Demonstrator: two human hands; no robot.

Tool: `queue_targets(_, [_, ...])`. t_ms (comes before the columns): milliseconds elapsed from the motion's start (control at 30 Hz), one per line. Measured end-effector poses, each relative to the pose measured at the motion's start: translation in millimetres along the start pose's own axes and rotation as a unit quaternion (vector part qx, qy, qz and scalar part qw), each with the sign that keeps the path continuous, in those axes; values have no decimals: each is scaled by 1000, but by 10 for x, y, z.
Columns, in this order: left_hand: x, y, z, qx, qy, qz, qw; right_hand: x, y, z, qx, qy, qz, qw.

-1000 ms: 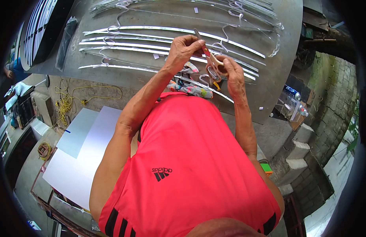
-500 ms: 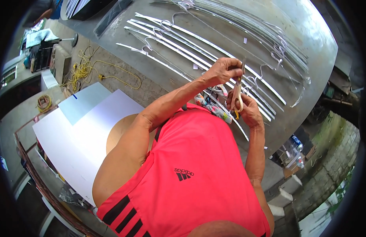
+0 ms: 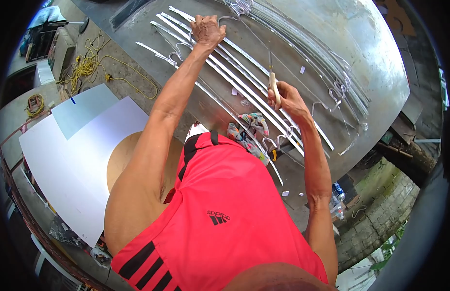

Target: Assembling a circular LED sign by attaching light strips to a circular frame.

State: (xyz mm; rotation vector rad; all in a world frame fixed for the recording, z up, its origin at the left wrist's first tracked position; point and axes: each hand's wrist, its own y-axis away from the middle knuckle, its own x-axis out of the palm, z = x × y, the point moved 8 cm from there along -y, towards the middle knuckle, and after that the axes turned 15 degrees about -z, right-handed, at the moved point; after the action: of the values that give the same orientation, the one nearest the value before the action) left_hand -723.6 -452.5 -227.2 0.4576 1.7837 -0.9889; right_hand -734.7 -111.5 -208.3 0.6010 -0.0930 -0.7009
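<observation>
My left hand (image 3: pixel 207 31) is at the far end of several long, narrow white strips (image 3: pixel 254 92) lying side by side on a metal-topped table. Its fingers curl down over the strips beside a white cord loop; the hand hides what they grip. Held in my right hand (image 3: pixel 292 101) is a pair of scissors (image 3: pixel 274 86) with cream handles, its blades pointing away above the strips. White cord (image 3: pixel 267 143) is looped at the strips' near ends. A patterned cloth (image 3: pixel 254 125) lies at the table's near side, partly under a strip.
Further back lies a bundle of grey strips (image 3: pixel 317 48) with tangled cords. Small white pieces (image 3: pixel 302 70) dot the metal table (image 3: pixel 366 29). On the left are large white sheets (image 3: pixel 84 160) and a yellow cable (image 3: pixel 86 65) on the floor. Bottles (image 3: pixel 338 190) stand at the lower right.
My left hand has left the scissors and reached far and left to the strips' far ends. My right hand has moved the scissors away from my body and slightly left.
</observation>
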Motion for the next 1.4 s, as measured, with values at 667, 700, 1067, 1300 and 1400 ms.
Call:
queue_targets(667, [499,-10,423,-186,266,233,917,524,-1380,237,71,77,52,993])
queue_targets(700, [500,-19,416,-184,270,240,914,553,-1424,245,61,81,55,993])
queue_targets(1067, [535,28,467,-217,308,282,882,686,-1704,425,24,67,70,995])
queue_targets(1300, [440,-1,391,-226,346,312,856,703,-1698,455,23,81,64,994])
queue_targets(1400, [403,-36,378,-215,358,294,859,705,-1692,492,11,83,62,995])
